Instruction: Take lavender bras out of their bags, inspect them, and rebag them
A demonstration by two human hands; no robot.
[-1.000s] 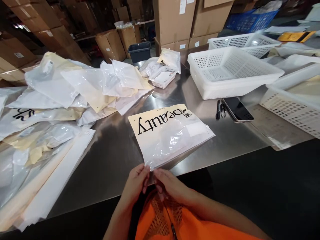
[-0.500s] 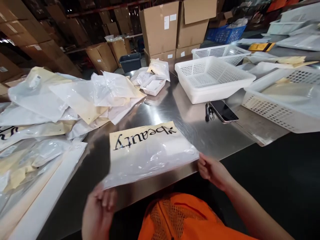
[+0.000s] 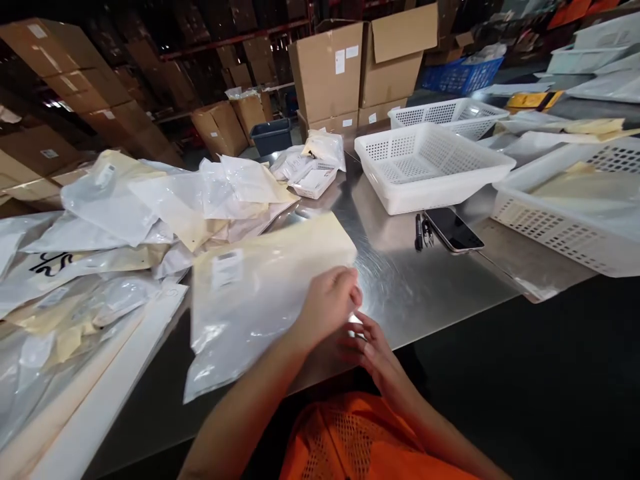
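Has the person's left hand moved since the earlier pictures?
Yes. Judged against the black phone lying on the metal table, the left hand has shifted right and farther from the table's near edge, closer to the phone.

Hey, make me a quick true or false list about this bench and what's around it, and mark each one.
1. The left hand and right hand are close together. True.
2. The phone lies inside a white basket. False: it lies on the metal table, beside dark pens.
3. The flat bag in front of the person bears a white label. True.
4. The person's top is green. False: it is orange.
5. A tall cardboard box beyond the table has a raised flap. True.
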